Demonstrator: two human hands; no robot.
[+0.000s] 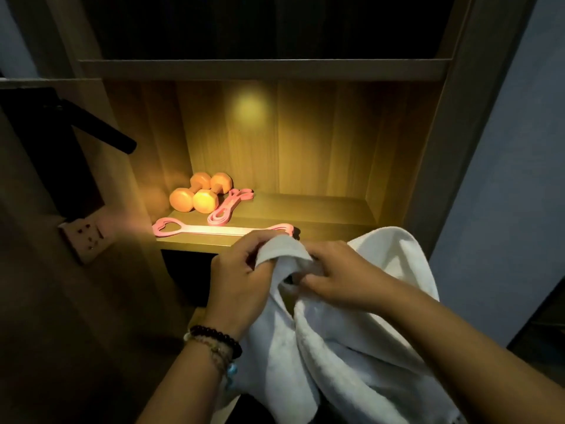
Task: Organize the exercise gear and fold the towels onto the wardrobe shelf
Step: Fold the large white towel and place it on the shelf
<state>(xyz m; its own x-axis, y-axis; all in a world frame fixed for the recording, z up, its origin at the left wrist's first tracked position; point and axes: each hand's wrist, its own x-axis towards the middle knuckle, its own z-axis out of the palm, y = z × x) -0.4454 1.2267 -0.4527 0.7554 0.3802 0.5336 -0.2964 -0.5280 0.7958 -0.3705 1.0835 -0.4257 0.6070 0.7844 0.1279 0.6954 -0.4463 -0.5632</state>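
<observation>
A white towel (345,341) hangs bunched in front of the wardrobe, held up at its top edge by both hands. My left hand (241,276) pinches a fold of the towel near its corner. My right hand (339,276) grips the towel right beside it. On the lit wooden shelf (330,215) behind, two orange dumbbells (198,194) lie side by side at the back left. A folded pink resistance band (229,206) lies next to them. A long pink stretch band (214,229) with looped ends lies along the shelf's front edge.
An upper shelf board (263,68) spans above the lit compartment. A wall socket (85,237) sits on the left panel, below a black handle (101,123). A grey wall (504,179) stands at the right. The shelf's right half is bare wood.
</observation>
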